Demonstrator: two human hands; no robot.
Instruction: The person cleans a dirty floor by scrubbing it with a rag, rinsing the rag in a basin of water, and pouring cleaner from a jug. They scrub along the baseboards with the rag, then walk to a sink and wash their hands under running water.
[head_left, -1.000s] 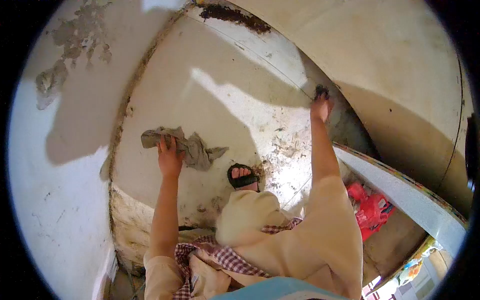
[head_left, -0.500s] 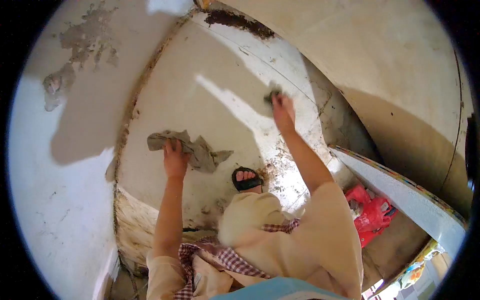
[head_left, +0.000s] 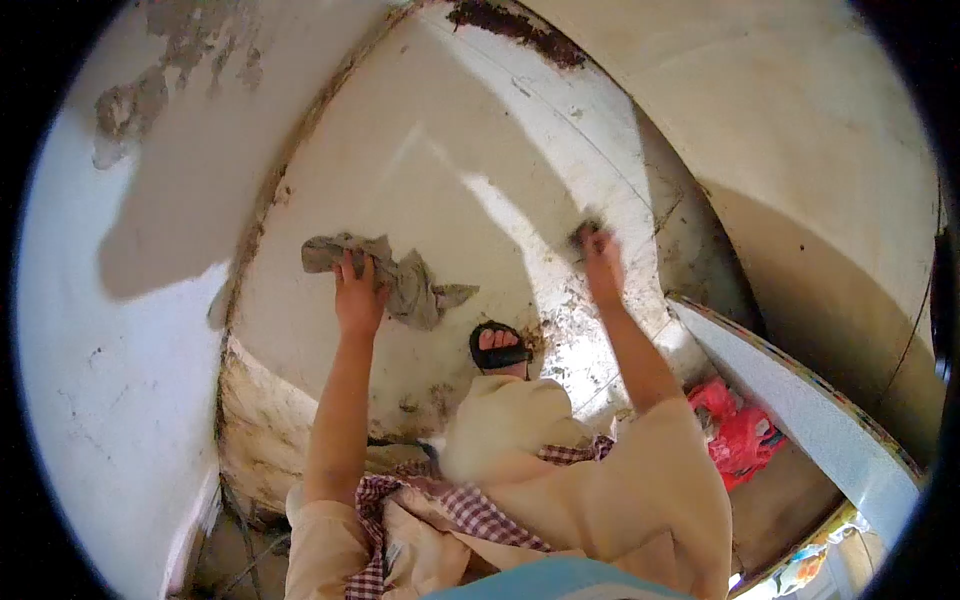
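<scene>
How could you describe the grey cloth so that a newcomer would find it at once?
Start with the wide pale floor and find the black sandal on it. Up and to the left in the picture lies the cloth, under the left hand. Its loose grey folds set it apart from the sandal and the small dark item, blurred, at the right hand.

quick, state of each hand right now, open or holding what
Left hand: fingers over a grey cloth; grip cannot be told.
Right hand: closed on a small dark object, too blurred to identify.
</scene>
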